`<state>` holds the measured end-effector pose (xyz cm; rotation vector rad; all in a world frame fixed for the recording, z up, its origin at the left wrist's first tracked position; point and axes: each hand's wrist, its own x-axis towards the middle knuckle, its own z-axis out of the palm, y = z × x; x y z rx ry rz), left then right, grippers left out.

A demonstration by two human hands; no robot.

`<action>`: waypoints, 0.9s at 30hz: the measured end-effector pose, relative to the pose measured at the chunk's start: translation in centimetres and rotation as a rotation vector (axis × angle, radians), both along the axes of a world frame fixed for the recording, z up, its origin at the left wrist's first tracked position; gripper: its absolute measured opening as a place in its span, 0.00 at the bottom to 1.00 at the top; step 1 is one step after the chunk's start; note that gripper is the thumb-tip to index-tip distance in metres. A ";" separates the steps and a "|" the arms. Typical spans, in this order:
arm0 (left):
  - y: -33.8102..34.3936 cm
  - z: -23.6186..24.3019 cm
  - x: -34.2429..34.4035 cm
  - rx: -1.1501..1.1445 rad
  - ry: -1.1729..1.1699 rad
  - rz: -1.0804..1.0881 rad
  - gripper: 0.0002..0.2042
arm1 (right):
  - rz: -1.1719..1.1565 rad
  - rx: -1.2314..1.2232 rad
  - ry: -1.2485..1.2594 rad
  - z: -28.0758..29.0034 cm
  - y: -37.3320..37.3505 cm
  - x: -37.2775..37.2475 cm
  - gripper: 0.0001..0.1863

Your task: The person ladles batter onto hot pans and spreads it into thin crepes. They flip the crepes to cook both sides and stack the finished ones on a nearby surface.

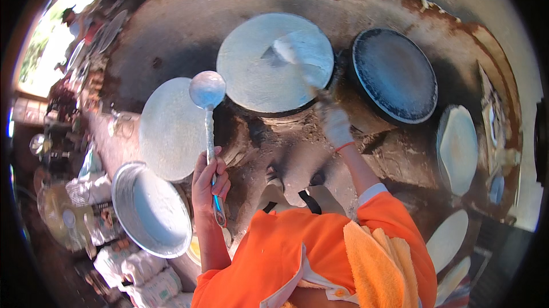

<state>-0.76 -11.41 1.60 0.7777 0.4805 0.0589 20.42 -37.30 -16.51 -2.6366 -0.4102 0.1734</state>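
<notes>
My left hand (210, 179) is closed around the handle of a metal ladle (207, 89), its round bowl raised near the left griddle. My right hand (336, 125), in a pale glove and blurred by motion, grips a thin-handled spatula (309, 84) that reaches over the far middle griddle; its head is smeared. A pale, thin sheet of batter (251, 62) covers that griddle, with a dark patch and a whiter area by the spatula's head. Another pale round sheet (171, 130) covers the left griddle. The right griddle (394, 75) is dark and bare.
Beside my left forearm stands a wide metal basin (151, 209) of white liquid. A folded flatbread (459, 150) lies on a round tray at the right, with more pale rounds (448, 240) below it. White bundles (150, 276) sit at lower left. A person (77, 25) is at far left.
</notes>
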 end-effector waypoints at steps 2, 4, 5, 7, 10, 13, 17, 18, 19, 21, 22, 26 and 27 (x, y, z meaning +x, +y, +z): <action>-0.5 0.8 -1.2 0.050 0.000 0.005 0.12 | -0.112 -0.127 0.164 3.6 -0.9 2.8 0.21; -1.2 1.2 -0.8 0.077 -0.016 -0.016 0.12 | -0.023 0.075 0.031 4.6 -0.6 2.6 0.20; -1.5 1.4 -0.4 0.092 -0.023 -0.035 0.12 | 0.052 -0.001 0.153 4.7 0.1 2.6 0.20; -2.0 1.3 0.4 0.083 -0.032 -0.063 0.12 | 0.159 0.092 -0.091 2.1 0.2 0.6 0.19; -2.3 1.1 0.7 0.070 -0.098 -0.124 0.13 | -0.064 0.817 0.113 -0.9 -0.9 -2.9 0.18; -2.6 0.4 1.4 0.071 -0.055 -0.159 0.13 | -0.260 0.955 0.324 -4.5 -4.0 -4.7 0.19; -2.2 -0.9 2.1 0.064 -0.013 -0.146 0.12 | 0.236 0.387 -0.162 3.4 2.6 -6.0 0.20; -2.1 -1.1 2.5 0.054 -0.030 -0.147 0.11 | 0.163 -0.060 0.182 3.8 3.3 -4.5 0.21; -2.0 -1.1 2.9 0.050 -0.022 -0.154 0.11 | 0.110 0.128 0.049 3.5 3.6 -3.9 0.21; -1.9 -1.0 3.7 0.041 0.000 -0.161 0.09 | 0.006 0.498 -0.217 1.5 3.9 -2.6 0.21; -1.9 -1.0 4.2 0.078 0.021 -0.176 0.09 | -0.010 0.477 -0.047 0.2 3.4 -2.5 0.21; -0.2 -0.7 9.9 0.249 0.106 -0.269 0.08 | 0.094 0.454 0.173 1.5 1.7 -0.9 0.20; 0.8 -1.0 12.3 0.331 0.120 -0.313 0.08 | 0.092 0.387 0.122 3.5 1.7 -0.5 0.20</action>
